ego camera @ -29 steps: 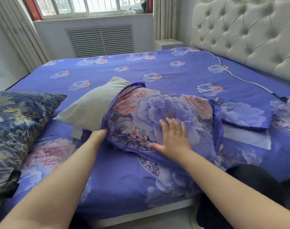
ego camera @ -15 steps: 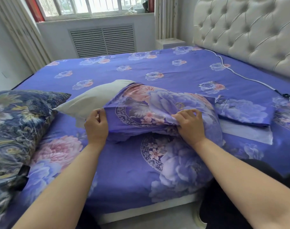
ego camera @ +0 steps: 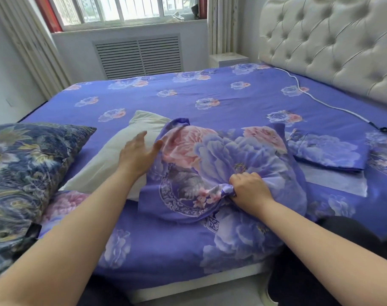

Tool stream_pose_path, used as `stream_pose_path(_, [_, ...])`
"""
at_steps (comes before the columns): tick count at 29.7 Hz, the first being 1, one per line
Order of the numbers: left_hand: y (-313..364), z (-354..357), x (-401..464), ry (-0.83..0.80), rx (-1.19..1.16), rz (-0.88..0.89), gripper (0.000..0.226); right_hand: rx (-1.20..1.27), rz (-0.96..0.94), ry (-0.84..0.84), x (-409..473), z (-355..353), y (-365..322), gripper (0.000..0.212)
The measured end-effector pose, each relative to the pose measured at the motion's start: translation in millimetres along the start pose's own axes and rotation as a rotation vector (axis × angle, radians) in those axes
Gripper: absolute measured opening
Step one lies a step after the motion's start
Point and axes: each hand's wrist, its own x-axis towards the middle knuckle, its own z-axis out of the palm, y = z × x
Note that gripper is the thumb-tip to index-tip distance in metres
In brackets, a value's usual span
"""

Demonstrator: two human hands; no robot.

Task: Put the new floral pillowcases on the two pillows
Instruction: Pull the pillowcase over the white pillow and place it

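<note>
A cream pillow (ego camera: 122, 149) lies on the bed, its right half inside a purple floral pillowcase (ego camera: 221, 155). My right hand (ego camera: 247, 189) grips a bunch of the pillowcase fabric near its lower front. My left hand (ego camera: 137, 154) hovers with spread fingers over the bare pillow, at the pillowcase's open edge, and holds nothing. A second folded floral pillowcase (ego camera: 327, 152) lies flat to the right. A second pillow in a dark blue patterned cover (ego camera: 27, 164) sits at the left.
The bed carries a purple floral sheet (ego camera: 188, 93). A tufted cream headboard (ego camera: 333, 40) stands at the right. A white cable (ego camera: 316, 100) runs across the sheet to a plug at the right edge. A white nightstand (ego camera: 228, 59) is in the far corner.
My left hand has let go of the pillowcase's edge and opened over the pillow. My right hand keeps its grip on the fabric. The pillowcase sits further over the pillow.
</note>
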Motion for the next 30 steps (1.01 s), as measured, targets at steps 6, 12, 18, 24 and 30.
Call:
stream_pose_path(6, [13, 34, -10, 0.027, 0.543, 0.129, 0.06, -0.078, -0.15, -0.361, -8, -18, -24, 0.03])
stream_pose_path(12, [-5, 35, -49, 0.148, 0.28, 0.099, 0.047, 0.404, -0.047, -0.51, 46, -89, -26, 0.047])
stream_pose_path(18, [-29, 18, -102, 0.32, 0.106, 0.115, 0.045, 0.114, 0.055, -0.033, 136, -112, -25, 0.063])
stream_pose_path(24, [-21, -31, -103, 0.466, -0.003, 0.058, 0.053, 0.026, 0.077, -0.079, 137, -120, -50, 0.073])
stream_pose_path(30, [50, -91, -20, 0.499, 0.161, 0.208, 0.054, -0.077, -0.024, 0.111, 103, -135, -61, 0.068])
